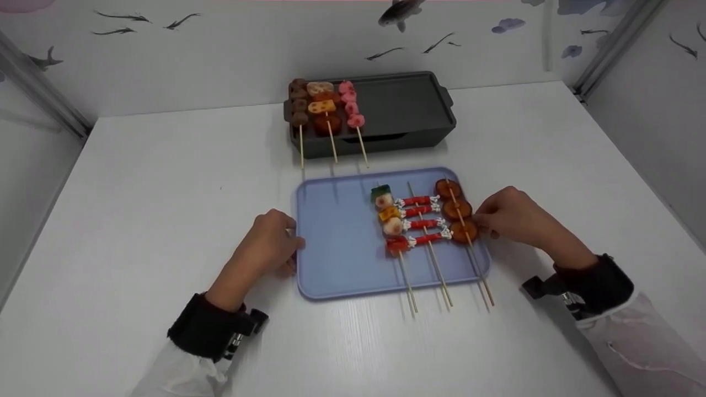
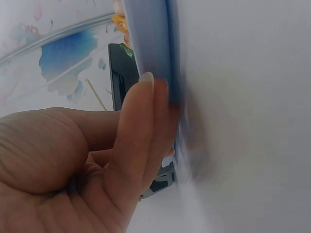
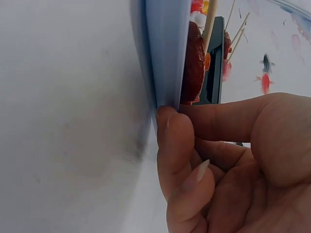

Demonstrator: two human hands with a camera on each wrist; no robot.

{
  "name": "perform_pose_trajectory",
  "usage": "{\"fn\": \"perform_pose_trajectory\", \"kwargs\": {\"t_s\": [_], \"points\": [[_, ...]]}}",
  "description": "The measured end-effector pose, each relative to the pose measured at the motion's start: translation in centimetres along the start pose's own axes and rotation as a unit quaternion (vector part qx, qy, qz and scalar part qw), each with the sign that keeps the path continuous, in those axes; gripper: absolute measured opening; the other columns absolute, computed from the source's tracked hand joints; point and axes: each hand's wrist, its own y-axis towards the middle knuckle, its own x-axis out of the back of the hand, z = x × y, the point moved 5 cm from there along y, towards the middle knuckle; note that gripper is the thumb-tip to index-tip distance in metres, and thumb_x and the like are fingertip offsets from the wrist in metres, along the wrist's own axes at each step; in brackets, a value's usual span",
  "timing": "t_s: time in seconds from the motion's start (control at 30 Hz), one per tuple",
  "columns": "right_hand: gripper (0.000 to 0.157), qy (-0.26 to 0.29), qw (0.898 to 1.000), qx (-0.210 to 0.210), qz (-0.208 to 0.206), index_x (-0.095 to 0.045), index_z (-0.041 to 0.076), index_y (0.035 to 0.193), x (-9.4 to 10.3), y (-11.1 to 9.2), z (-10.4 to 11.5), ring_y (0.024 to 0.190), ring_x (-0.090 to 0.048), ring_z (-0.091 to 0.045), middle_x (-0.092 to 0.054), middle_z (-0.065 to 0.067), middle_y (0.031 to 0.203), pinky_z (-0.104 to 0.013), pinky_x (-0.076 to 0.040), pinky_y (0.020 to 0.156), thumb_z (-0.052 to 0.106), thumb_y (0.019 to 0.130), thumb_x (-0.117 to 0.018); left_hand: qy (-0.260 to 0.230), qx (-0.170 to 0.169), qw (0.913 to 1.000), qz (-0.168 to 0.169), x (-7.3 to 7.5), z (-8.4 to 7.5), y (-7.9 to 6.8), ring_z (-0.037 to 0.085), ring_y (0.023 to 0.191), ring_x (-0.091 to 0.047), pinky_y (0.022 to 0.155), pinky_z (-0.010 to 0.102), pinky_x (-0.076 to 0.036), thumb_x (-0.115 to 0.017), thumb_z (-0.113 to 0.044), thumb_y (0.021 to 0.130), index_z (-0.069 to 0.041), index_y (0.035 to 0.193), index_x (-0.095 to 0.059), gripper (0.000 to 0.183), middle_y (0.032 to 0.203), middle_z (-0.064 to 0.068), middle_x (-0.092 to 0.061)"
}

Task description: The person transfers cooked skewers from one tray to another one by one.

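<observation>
A light blue tray (image 1: 336,237) lies on the table between both hands. My left hand (image 1: 267,242) grips its left rim, thumb on the upper side and fingers against the outer edge in the left wrist view. At the opposite rim my right hand (image 1: 515,215) pinches the edge, right beside the skewer of brown round slices (image 1: 456,209). Also on the tray are a skewer of red pieces with frilly white ends (image 1: 423,224) and a mixed skewer (image 1: 392,226) with green, white, orange and red pieces. Their sticks stick out over the tray's near edge.
Behind the tray stands a dark grey grill box (image 1: 408,105). On its left part lie a brown ball skewer (image 1: 299,105), a mixed skewer (image 1: 322,106) and a pink skewer (image 1: 351,103), sticks overhanging the front. A patterned wall (image 1: 220,60) closes off the white table (image 1: 165,193).
</observation>
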Motion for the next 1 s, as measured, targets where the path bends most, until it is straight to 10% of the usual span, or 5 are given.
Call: {"fn": "perform_pose_trajectory", "kwargs": {"t_s": [0.33,0.63,0.83,1.0], "points": [[0.02,-0.006,1.0,0.0,0.011,-0.077,-0.004,0.101,0.0,0.0,-0.1,0.07,-0.06,-0.021,-0.068,-0.007,0.08,-0.032,-0.053,0.062,0.009,0.103,-0.063,0.002,0.006,0.9999,0.008,1.7,-1.7,-1.0,0.013,0.054,-0.068,0.064,0.03,-0.058,-0.059,-0.014,0.107,0.011,0.151,-0.045,0.053,0.086,0.016,-0.074],[0.019,-0.015,0.999,0.032,0.002,-0.078,-0.003,0.096,0.2,0.0,0.0,0.067,-0.058,-0.019,-0.066,-0.005,0.073,-0.032,-0.048,0.058,0.005,0.1,-0.062,-0.055,-0.057,0.9961,-0.04,2.2,-5.6,-2.2,0.017,0.063,-0.07,0.066,0.028,-0.058,-0.062,-0.016,0.106,-0.001,0.147,-0.058,0.044,0.09,0.014,-0.073],[0.019,-0.009,1.0,0.013,0.004,-0.077,-0.003,0.097,0.2,-0.1,0.1,0.069,-0.057,-0.021,-0.065,-0.007,0.076,-0.034,-0.048,0.06,0.006,0.102,-0.061,-0.107,-0.1,0.9882,-0.042,2.4,-9.7,-2.0,0.023,0.102,-0.073,0.091,0.037,-0.058,-0.064,-0.022,0.106,-0.006,0.15,-0.056,0.047,0.116,0.008,-0.072],[0.019,-0.008,1.0,0.01,0.008,-0.077,-0.003,0.097,0.1,-0.1,0.0,0.068,-0.057,-0.021,-0.065,-0.006,0.075,-0.033,-0.047,0.06,0.006,0.102,-0.061,-0.2,-0.097,0.9749,-0.001,1.6,-12.5,-0.6,0.021,0.146,-0.045,0.119,0.042,-0.039,-0.062,-0.026,0.108,-0.007,0.161,-0.04,0.06,0.158,0.01,-0.048]]}}
